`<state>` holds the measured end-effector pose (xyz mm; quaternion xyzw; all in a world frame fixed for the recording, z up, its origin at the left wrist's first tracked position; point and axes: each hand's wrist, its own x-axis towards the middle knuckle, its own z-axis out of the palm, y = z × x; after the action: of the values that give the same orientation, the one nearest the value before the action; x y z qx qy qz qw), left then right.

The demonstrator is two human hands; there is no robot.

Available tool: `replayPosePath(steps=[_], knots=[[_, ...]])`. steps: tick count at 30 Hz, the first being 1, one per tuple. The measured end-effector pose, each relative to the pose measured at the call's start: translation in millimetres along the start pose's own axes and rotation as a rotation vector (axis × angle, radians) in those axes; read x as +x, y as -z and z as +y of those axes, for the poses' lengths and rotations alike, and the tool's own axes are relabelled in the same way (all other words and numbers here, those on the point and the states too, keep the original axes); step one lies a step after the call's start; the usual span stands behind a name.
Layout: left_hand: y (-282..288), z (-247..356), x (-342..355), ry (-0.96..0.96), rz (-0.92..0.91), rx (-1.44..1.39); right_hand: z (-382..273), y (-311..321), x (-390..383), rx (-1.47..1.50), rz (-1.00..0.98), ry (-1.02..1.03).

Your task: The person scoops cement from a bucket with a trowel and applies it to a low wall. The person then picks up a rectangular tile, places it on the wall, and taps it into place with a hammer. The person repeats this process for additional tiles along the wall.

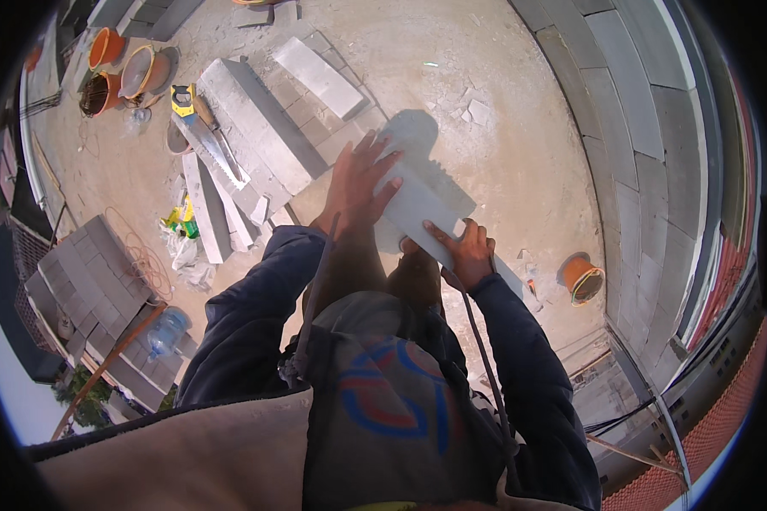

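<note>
Grey block wall, one, runs along the right side of a pale dusty concrete floor. Next in size come one pile of light-grey rectangular blocks ahead to the left, one stack of grey blocks at far left, and one flat, pale-grey rectangular slab at the hands. Four orange plastic buckets show clearly: three grouped beyond the pile, one to the right. Smaller still are one clear bluish plastic water jug beside the stack and one handsaw with a yellow-and-black handle, lying along the pile's left side.

The person's legs fill the space just below the slab, and the left hand covers part of its left edge. Whether the slab touches the floor, I cannot tell.

The slab is in front of the legs, its long axis slanting from far left to near right — one end pointing away, the other toward the right forearm. The left hand's fingers are spread across its far part; the right hand has its fingers bent around the near right corner, gripping it.
</note>
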<state>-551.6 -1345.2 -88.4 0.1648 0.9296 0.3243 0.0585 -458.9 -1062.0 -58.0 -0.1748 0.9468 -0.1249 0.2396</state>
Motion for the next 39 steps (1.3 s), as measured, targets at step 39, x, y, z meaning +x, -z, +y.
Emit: replayPosePath(steps=[39], knots=[[-328,400,372,-0.580,-0.532,0.176,261,-114,-473,0.940,0.292,-1.627]])
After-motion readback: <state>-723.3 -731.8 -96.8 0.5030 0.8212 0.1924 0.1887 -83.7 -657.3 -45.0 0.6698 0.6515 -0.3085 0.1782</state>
